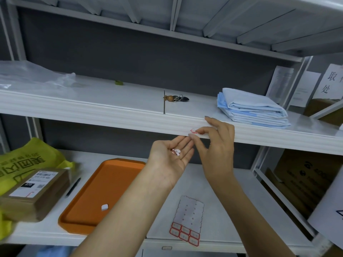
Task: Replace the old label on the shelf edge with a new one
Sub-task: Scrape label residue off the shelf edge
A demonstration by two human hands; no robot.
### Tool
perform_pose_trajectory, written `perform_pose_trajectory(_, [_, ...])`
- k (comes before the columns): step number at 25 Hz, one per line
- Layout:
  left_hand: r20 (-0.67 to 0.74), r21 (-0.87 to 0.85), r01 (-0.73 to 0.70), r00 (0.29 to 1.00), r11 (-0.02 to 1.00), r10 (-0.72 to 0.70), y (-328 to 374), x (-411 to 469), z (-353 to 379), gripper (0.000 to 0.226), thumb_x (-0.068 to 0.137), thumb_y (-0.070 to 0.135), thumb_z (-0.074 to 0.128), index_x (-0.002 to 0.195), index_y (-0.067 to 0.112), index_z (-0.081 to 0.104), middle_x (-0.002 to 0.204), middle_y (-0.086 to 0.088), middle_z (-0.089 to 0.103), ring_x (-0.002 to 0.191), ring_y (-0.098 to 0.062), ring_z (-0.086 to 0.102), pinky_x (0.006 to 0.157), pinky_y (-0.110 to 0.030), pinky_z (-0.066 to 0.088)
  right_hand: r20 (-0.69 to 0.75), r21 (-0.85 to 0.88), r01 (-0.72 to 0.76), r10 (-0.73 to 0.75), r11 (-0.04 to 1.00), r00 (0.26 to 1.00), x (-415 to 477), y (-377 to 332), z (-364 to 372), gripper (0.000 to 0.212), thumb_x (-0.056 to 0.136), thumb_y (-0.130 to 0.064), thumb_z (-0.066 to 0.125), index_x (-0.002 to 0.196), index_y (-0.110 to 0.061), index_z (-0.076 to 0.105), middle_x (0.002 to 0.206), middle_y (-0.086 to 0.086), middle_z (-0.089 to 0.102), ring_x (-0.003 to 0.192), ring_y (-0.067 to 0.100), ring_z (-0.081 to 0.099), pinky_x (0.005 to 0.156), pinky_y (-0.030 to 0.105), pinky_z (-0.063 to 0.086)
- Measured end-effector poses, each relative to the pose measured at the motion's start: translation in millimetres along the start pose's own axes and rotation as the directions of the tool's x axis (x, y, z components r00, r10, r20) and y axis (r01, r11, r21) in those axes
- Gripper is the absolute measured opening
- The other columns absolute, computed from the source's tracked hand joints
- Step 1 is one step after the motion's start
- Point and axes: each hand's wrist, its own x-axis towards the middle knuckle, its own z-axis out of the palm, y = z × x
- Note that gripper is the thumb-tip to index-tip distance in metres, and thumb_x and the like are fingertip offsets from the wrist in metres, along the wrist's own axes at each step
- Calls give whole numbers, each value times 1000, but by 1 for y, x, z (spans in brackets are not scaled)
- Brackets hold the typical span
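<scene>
A torn remnant of the old red-bordered label (193, 131) clings to the white shelf edge (130, 119). My right hand (215, 145) is at that spot, thumb and a finger pinching the remnant while the index finger lies on the shelf top. Just below, my left hand (171, 156) is held palm up and flat, with small peeled label scraps (176, 151) lying in the palm. A label sheet (187, 219) with several red-bordered labels left at its near end lies on the lower shelf.
An orange tray (89, 206) holding one white scrap (104, 207) sits on the lower shelf, beside a black pen (73, 187), a cardboard parcel (33, 193) and a yellow bag (27, 156). Folded blue cloth (254, 110) and a key ring (176, 98) lie on the upper shelf.
</scene>
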Motion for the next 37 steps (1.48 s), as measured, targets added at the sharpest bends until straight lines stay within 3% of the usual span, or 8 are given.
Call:
perform_pose_trajectory(9, [4, 24, -2, 1000, 1000, 2, 1, 2, -2, 39, 97, 1, 31, 125, -6, 58, 119, -21, 67, 118, -31, 61, 110, -40, 41, -104, -58, 80, -86, 995, 991, -1, 5, 10, 11, 84, -9, 72, 87, 1, 70, 112, 21, 65, 105, 35, 57, 84, 45, 51])
perform_pose_trajectory(13, [5, 18, 1, 1000, 1000, -1, 0, 4, -3, 38, 97, 0, 32, 122, -7, 59, 115, -21, 69, 116, -31, 63, 111, -40, 41, -67, -35, 48, -50, 998, 997, -2, 9, 13, 15, 83, -14, 74, 93, -3, 71, 117, 19, 63, 110, 31, 53, 89, 42, 49])
perform_pose_trajectory(16, [15, 17, 1, 1000, 1000, -1, 0, 6, -2, 38, 96, 0, 32, 121, -7, 60, 118, -21, 68, 119, -31, 61, 111, -40, 40, -128, -39, 71, -75, 997, 989, 0, 13, 17, 13, 85, -15, 72, 90, -3, 71, 114, 19, 64, 109, 25, 48, 87, 42, 49])
perform_pose_trajectory(22, [18, 20, 8, 1000, 1000, -9, 1, 7, -3, 36, 96, 0, 33, 116, -8, 62, 116, -22, 69, 118, -32, 61, 111, -41, 40, -205, -71, 211, -221, 975, 953, 1, 22, 25, 36, 98, -29, 51, 88, -1, 72, 109, 21, 66, 105, 26, 48, 79, 44, 52])
perform_pose_trajectory(28, [19, 18, 19, 1000, 1000, -19, 2, 8, -4, 37, 96, 2, 32, 112, -8, 64, 114, -21, 70, 118, -31, 61, 111, -41, 40, -206, -42, 207, -211, 978, 956, 2, 25, 26, 34, 96, -28, 55, 88, 0, 71, 107, 21, 66, 104, 26, 49, 81, 45, 51])
perform_pose_trajectory(33, [14, 15, 17, 1000, 1000, -17, 2, 8, -4, 36, 96, 1, 33, 116, -7, 62, 113, -21, 70, 116, -31, 63, 111, -41, 41, -131, -3, 167, -165, 986, 977, 2, 29, 21, 23, 84, -22, 73, 96, -3, 71, 111, 18, 65, 106, 29, 53, 89, 40, 46])
perform_pose_trajectory(37, [17, 26, 15, 1000, 1000, -15, 1, 7, -4, 37, 96, 2, 31, 114, -7, 63, 113, -21, 70, 117, -31, 62, 111, -41, 41, -171, -37, 193, -197, 980, 965, 3, 28, 23, 18, 87, -21, 68, 89, -3, 73, 108, 20, 65, 106, 25, 47, 84, 41, 49])
